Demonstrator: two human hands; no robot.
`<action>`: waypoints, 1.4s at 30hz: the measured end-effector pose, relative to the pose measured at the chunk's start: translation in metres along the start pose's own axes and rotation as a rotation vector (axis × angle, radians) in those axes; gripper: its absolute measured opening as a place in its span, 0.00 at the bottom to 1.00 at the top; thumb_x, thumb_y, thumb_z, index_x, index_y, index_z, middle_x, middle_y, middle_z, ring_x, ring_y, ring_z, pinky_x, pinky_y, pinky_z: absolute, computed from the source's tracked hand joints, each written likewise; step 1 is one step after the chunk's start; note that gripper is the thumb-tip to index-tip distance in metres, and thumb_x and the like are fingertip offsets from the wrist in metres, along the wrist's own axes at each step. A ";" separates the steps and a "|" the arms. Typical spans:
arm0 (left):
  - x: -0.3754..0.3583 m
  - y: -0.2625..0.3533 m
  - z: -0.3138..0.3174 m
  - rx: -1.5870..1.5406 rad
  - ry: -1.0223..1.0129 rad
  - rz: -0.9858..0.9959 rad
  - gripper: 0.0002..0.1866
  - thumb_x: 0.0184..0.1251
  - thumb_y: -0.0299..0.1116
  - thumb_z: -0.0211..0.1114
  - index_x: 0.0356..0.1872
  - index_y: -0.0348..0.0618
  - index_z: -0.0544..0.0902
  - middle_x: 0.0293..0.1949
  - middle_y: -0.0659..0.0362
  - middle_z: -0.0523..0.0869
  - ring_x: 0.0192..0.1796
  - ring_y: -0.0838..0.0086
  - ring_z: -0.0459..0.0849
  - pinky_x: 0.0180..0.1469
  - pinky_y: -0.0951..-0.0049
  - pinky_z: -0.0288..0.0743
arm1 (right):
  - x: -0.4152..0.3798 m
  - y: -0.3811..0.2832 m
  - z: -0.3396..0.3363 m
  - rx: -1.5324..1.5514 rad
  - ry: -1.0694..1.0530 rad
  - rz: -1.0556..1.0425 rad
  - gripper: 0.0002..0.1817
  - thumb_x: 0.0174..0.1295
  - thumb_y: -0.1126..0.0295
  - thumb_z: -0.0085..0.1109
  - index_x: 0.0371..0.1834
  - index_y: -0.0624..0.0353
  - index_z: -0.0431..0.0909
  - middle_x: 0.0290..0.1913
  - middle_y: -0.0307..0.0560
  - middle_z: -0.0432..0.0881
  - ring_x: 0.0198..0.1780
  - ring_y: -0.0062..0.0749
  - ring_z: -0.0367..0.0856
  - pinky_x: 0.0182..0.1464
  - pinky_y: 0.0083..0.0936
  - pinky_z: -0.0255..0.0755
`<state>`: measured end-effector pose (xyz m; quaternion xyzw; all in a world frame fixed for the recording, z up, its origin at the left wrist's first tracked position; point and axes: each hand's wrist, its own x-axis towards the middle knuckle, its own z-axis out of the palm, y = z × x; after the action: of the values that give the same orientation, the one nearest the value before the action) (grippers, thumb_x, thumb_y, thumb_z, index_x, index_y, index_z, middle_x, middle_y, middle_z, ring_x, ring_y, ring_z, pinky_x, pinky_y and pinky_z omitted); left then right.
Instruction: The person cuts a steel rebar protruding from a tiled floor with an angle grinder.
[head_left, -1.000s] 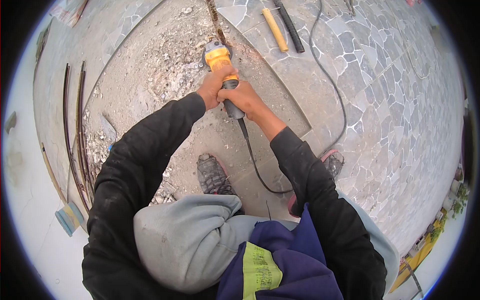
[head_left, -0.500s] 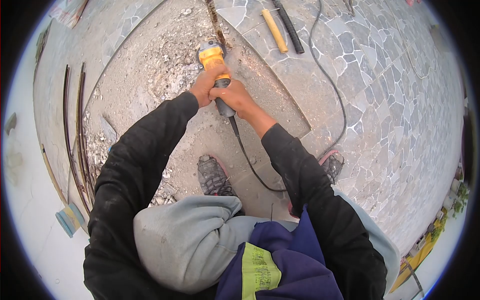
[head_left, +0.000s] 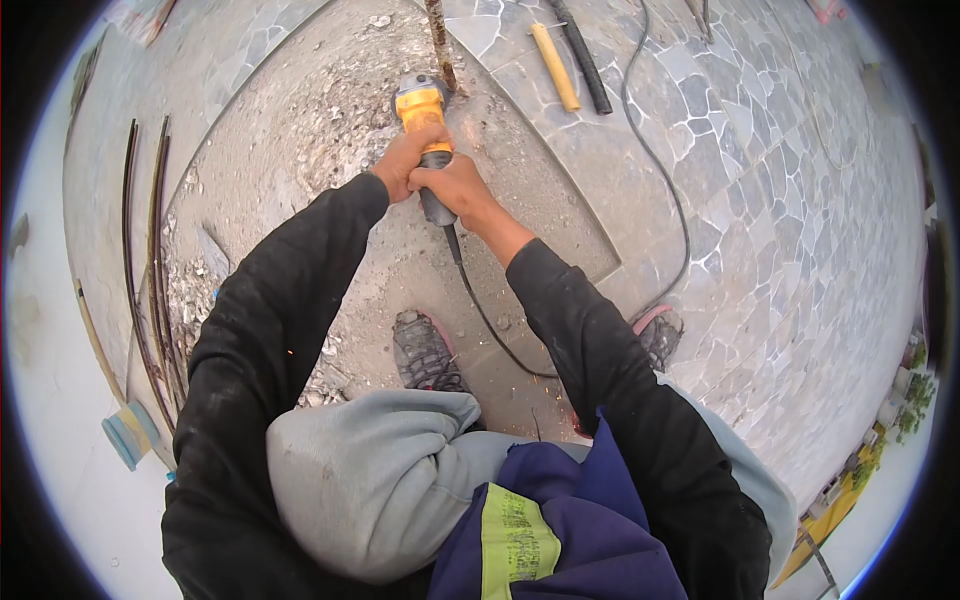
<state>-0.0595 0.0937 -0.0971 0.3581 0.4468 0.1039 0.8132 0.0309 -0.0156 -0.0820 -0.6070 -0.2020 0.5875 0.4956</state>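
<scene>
A yellow and black angle grinder points away from me, its head low over the dusty, rubble-strewn ground. My left hand is wrapped round its yellow body. Just behind, my right hand grips the dark rear handle, close against the left. The grinder's head meets the lower end of a rusty metal bar, which runs up out of view. The disc is hidden under the head. From the handle's end a black power cord curves down past my shoes.
A yellow tube and a black ribbed hose lie at upper right, beside a long cable. Several thin rusty rods lie at left, near a blue and beige roll-shaped object. My shoes stand behind the grinder.
Small orange sparks now show near my left sleeve and my shoes. The view has shifted slightly; both hands keep their hold on the grinder at the bar.
</scene>
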 end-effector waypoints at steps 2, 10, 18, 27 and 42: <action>0.001 -0.004 -0.003 0.006 0.000 0.005 0.15 0.65 0.39 0.71 0.46 0.43 0.80 0.38 0.60 0.87 0.40 0.73 0.87 0.47 0.71 0.82 | -0.003 0.002 -0.001 0.002 -0.003 -0.012 0.19 0.48 0.70 0.70 0.41 0.69 0.81 0.32 0.46 0.84 0.28 0.30 0.85 0.29 0.27 0.77; -0.009 -0.013 0.006 0.060 0.025 0.042 0.15 0.62 0.39 0.72 0.45 0.42 0.82 0.38 0.60 0.87 0.37 0.74 0.87 0.42 0.72 0.82 | -0.010 0.010 -0.005 -0.016 -0.028 0.040 0.24 0.45 0.67 0.72 0.44 0.71 0.81 0.38 0.46 0.86 0.37 0.30 0.85 0.39 0.27 0.77; 0.005 -0.003 -0.006 0.090 0.007 0.008 0.15 0.63 0.40 0.72 0.44 0.43 0.82 0.37 0.60 0.87 0.37 0.75 0.87 0.42 0.73 0.82 | -0.001 0.003 0.005 0.032 -0.018 0.005 0.13 0.51 0.70 0.69 0.37 0.67 0.80 0.26 0.46 0.82 0.23 0.32 0.83 0.25 0.31 0.79; -0.006 -0.009 0.002 0.108 0.049 0.003 0.14 0.63 0.39 0.72 0.44 0.43 0.82 0.37 0.60 0.87 0.36 0.74 0.87 0.41 0.73 0.82 | -0.007 0.011 0.004 0.044 -0.009 -0.016 0.13 0.51 0.70 0.69 0.37 0.67 0.81 0.27 0.46 0.83 0.23 0.31 0.83 0.25 0.28 0.77; -0.006 -0.005 0.007 0.080 0.063 -0.026 0.14 0.63 0.39 0.71 0.44 0.42 0.82 0.37 0.60 0.87 0.36 0.75 0.87 0.40 0.73 0.81 | -0.008 0.004 -0.004 0.033 -0.042 0.006 0.13 0.50 0.71 0.70 0.37 0.65 0.81 0.29 0.44 0.83 0.25 0.30 0.83 0.27 0.27 0.76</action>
<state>-0.0581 0.0832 -0.0941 0.3809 0.4805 0.0866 0.7852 0.0308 -0.0257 -0.0818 -0.5868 -0.2009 0.6050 0.4993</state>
